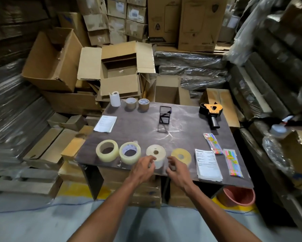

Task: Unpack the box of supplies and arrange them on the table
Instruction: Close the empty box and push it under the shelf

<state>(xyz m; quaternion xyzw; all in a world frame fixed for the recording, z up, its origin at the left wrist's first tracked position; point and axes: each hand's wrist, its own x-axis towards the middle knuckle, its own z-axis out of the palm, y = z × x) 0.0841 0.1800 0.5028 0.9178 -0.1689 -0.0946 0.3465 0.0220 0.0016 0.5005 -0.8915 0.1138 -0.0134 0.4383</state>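
Two bare hands reach over the near edge of a dark table (181, 119). The left hand (143, 169) and the right hand (175, 169) sit on either side of a white roll (156, 155), which stands flat on the table near the front edge. The fingers of both hands are curled and loose. They are just beside the roll, and it is hard to tell if they touch it. Neither hand is closed around anything.

Four rolls stand in a row along the front. From the left there is a clear tape roll (107, 152), a second clear tape roll (130, 152), the white roll, and a yellow roll (180, 156). To the right of the yellow roll lies a stack of papers (207, 165). Two packs of bright straws (213, 143) lie past that.

At the back of the table stand a small paper roll (114, 98) and two brown tape rolls (137, 103), side by side. A black wire stand (164, 116) sits in the middle. A tape gun (211, 112) rests at the far right corner. A white sheet (105, 123) lies on the left side.

An open cardboard box (122, 70) sits behind the table among many other boxes.
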